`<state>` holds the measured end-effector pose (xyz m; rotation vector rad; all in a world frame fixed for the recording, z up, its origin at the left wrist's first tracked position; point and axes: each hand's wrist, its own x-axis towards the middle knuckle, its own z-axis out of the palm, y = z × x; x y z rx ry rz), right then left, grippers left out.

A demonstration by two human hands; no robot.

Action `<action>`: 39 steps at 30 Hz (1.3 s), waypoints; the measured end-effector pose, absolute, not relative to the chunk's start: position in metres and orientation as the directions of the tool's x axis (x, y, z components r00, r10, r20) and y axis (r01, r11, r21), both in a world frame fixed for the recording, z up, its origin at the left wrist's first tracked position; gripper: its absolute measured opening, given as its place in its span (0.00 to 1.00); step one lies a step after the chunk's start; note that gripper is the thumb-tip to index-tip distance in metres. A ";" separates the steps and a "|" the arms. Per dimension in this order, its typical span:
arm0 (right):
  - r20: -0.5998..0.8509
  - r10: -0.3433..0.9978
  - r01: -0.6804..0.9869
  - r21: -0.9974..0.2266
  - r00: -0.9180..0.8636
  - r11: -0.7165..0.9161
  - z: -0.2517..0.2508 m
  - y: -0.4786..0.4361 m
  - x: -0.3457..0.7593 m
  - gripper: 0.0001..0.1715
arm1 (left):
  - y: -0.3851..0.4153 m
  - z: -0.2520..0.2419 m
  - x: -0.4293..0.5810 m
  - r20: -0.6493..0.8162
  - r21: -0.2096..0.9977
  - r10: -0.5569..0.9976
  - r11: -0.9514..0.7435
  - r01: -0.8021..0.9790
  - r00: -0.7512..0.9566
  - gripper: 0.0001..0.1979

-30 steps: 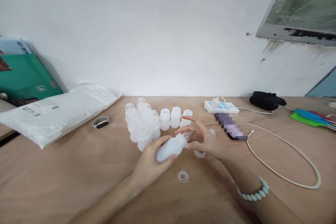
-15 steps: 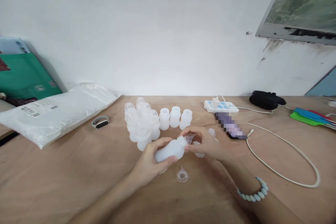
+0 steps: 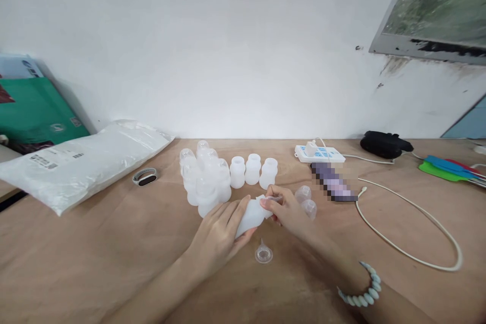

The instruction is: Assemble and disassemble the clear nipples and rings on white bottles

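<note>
My left hand (image 3: 222, 228) is wrapped round a milky white baby bottle (image 3: 249, 220), which lies tilted with its mouth to the right. At that mouth, the fingers of my right hand (image 3: 286, 210) are closed on a clear bottle nipple (image 3: 276, 198), its tip pointing right. Part of the bottle's neck is hidden by my right fingers. A second clear nipple (image 3: 264, 253) stands on the table just below my hands. Beyond my left hand is a cluster of white bottles with clear dome caps (image 3: 207, 182). Beside it stand three uncapped bottles (image 3: 252, 169).
Two clear dome caps (image 3: 304, 194) lie right of my right hand. Farther right are a phone (image 3: 334, 182), a power strip (image 3: 321, 154), a looped white cable (image 3: 429, 212) and a black case (image 3: 385, 145). Leftward lie a fitness band (image 3: 145, 177) and a white plastic parcel (image 3: 87, 157).
My left hand has turned over the bottle, its back now facing up. My right fingers have shifted their hold at the bottle's mouth, and the right wrist has rotated slightly.
</note>
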<state>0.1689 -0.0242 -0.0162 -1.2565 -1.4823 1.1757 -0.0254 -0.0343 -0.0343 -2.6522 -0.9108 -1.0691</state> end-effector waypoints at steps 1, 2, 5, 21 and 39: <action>0.032 0.990 0.203 -0.977 -0.135 0.060 -0.016 -0.025 0.168 0.20 | -0.034 -0.034 -0.025 0.676 0.077 0.476 -0.804 0.589 0.562 0.22; 0.051 0.990 0.213 -0.974 -0.132 0.079 -0.016 -0.026 0.167 0.19 | -0.033 -0.033 -0.026 0.684 0.070 0.470 -0.803 0.591 0.557 0.22; 0.217 0.970 0.300 -0.923 -0.106 0.239 -0.013 -0.026 0.174 0.17 | -0.032 -0.033 -0.026 0.713 0.085 0.458 -0.807 0.584 0.531 0.22; 0.070 0.988 0.989 0.048 0.138 -0.141 0.003 -0.005 0.258 0.21 | -0.032 -0.038 -0.025 0.713 0.133 0.454 -0.836 0.532 0.535 0.22; 0.007 1.000 1.000 0.006 0.029 -0.029 -0.004 -0.001 0.246 0.13 | -0.032 -0.039 -0.025 0.693 0.152 0.475 -0.832 0.534 0.543 0.22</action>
